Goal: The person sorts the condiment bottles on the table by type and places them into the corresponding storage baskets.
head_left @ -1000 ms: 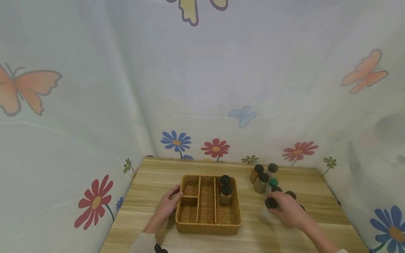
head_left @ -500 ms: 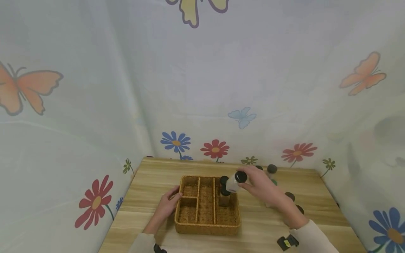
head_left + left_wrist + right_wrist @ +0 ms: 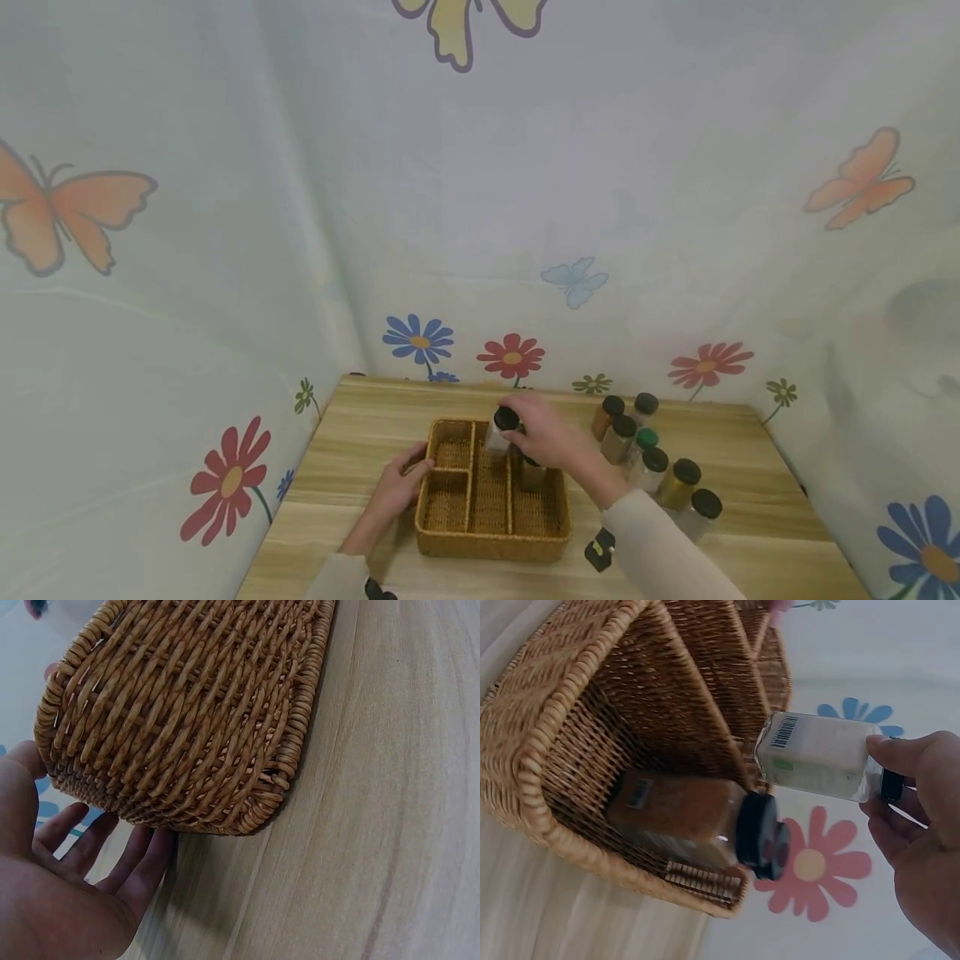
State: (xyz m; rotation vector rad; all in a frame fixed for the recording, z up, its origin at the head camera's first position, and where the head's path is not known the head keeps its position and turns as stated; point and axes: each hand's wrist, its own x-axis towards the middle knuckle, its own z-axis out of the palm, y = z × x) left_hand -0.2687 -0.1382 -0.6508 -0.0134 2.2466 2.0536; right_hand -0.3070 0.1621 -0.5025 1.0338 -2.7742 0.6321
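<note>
A wicker basket (image 3: 491, 546) with compartments sits on the wooden table. My left hand (image 3: 397, 487) holds its left side, thumb at the rim and fingers against the outer wall in the left wrist view. My right hand (image 3: 551, 433) pinches a glass spice jar (image 3: 817, 754) with pale contents by its black lid. This jar (image 3: 497, 440) is over the back of the middle compartment, tilted. Two black-lidded spice jars stand one behind the other in the right compartment; the nearer brown jar (image 3: 682, 817) shows best, and my right hand partly hides them in the head view.
To the basket's right stand several more spice jars, among them a green-lidded jar (image 3: 645, 439), a yellow-brown jar (image 3: 680, 485) and a jar nearest the front (image 3: 699, 515). A flower-printed curtain (image 3: 480, 208) surrounds the table (image 3: 375, 400).
My right hand has carried the pale spice jar leftward from the group on the right, past the right compartment, to over the middle one. My left hand stays on the basket.
</note>
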